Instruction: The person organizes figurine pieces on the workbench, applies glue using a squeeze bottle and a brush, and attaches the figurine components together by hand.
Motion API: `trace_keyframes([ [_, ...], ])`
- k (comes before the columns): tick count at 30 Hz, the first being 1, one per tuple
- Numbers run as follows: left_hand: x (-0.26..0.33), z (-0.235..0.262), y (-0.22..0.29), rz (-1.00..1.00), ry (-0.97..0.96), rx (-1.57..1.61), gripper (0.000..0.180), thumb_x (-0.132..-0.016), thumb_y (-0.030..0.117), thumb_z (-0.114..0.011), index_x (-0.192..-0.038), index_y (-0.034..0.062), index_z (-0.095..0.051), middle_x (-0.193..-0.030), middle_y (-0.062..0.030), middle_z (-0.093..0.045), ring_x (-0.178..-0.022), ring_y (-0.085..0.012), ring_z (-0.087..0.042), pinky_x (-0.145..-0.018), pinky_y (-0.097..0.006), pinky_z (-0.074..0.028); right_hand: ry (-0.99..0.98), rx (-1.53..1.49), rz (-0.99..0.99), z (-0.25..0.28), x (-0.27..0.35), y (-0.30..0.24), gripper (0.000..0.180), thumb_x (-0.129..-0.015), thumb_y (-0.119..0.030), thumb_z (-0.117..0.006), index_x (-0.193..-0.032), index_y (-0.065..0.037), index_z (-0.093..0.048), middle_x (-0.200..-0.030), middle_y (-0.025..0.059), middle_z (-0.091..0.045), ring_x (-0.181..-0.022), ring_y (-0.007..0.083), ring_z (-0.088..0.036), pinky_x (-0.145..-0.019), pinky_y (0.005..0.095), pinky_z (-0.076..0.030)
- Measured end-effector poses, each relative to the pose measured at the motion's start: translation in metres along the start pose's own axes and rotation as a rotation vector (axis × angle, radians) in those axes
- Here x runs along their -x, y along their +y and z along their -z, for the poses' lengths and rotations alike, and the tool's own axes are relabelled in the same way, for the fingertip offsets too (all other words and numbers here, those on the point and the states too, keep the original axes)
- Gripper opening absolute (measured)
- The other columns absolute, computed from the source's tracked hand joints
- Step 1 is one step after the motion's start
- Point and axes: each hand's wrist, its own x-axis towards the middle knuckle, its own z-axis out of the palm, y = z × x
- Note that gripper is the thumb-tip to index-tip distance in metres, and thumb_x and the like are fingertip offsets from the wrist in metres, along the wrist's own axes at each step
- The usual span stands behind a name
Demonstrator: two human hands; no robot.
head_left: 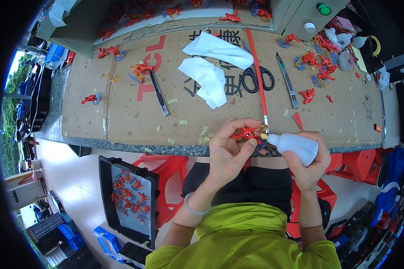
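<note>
My left hand (227, 150) pinches a small red toy figure (244, 133) at the near edge of the cardboard-covered bench (134, 121). In my right hand (307, 168) is a white squeeze bottle (294, 146), lying sideways, its nozzle touching the figure. Both hands meet just in front of my body.
On the bench lie black scissors (256, 78), a long red stick (257, 71), two utility knives (159, 94) (286, 80), white cloths (208, 67) and scattered red figures (321, 62). A black tray (128, 199) of figures rests on a red stool at lower left.
</note>
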Motion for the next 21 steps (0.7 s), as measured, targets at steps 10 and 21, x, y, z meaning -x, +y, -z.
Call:
trace_keyframes([
  [10,-0.001,-0.001,-0.002,-0.046,-0.012,-0.009,0.028,-0.083,-0.012,-0.049,-0.110,-0.0072,-0.052,-0.103,-0.0087,-0.048,-0.097,-0.0169,-0.057,-0.076,-0.030,-0.058,0.020,0.092,0.052,-0.003,0.004,-0.005,0.033,-0.069,-0.006,-0.073,-0.097,0.002,-0.056,-0.086,0.0083,-0.064,-0.076,0.0106,-0.060,-0.067,0.0224,-0.048],
  [21,-0.001,-0.004,-0.004,-0.099,0.010,-0.102,0.028,-0.082,-0.015,-0.048,-0.109,-0.0079,-0.052,-0.100,-0.0080,-0.046,-0.092,-0.0176,-0.060,-0.076,-0.028,-0.057,0.014,0.417,0.339,-0.007,0.003,-0.024,0.037,-0.063,-0.008,-0.080,-0.093,0.003,-0.060,-0.081,0.0138,-0.067,-0.067,0.0216,-0.067,-0.058,0.0271,-0.052],
])
